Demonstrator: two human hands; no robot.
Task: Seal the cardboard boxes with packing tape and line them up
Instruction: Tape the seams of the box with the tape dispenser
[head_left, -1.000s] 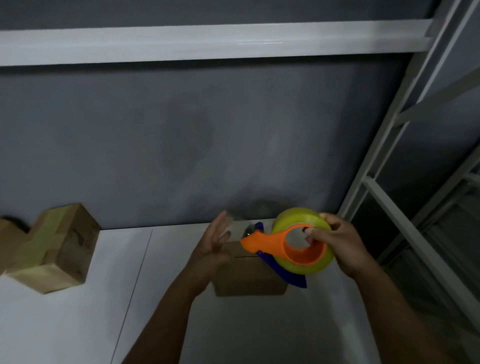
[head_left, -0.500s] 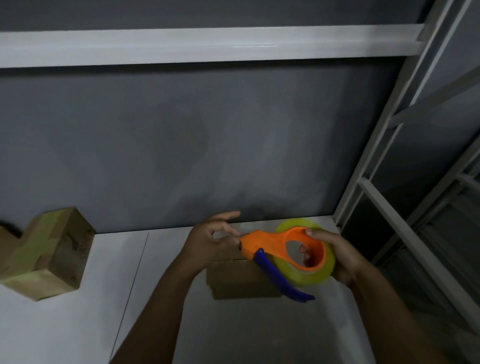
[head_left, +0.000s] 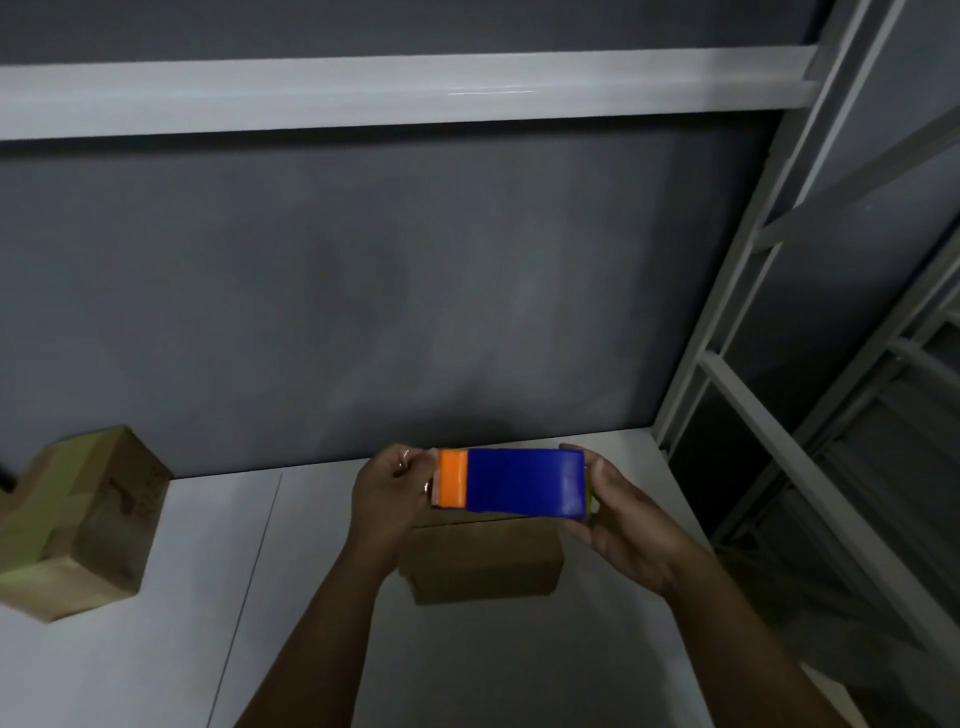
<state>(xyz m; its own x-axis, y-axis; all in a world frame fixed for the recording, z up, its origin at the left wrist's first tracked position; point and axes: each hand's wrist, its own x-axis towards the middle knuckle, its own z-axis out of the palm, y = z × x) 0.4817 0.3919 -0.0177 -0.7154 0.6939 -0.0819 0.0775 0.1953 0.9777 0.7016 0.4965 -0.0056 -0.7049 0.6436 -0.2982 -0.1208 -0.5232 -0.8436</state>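
Above the box (head_left: 483, 564), right hand (head_left: 626, 522) grips the tape dispenser (head_left: 524, 483); left hand (head_left: 389, 493) pinches its orange end. Askew, it may seal crookedly.

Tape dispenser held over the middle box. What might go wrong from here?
1. The left hand and right hand both hold the tape dispenser, so nothing steadies the box; it may slide on the table when tape is pressed on.
2. The left hand pinches its orange end, likely near the cutter; it could get nicked.
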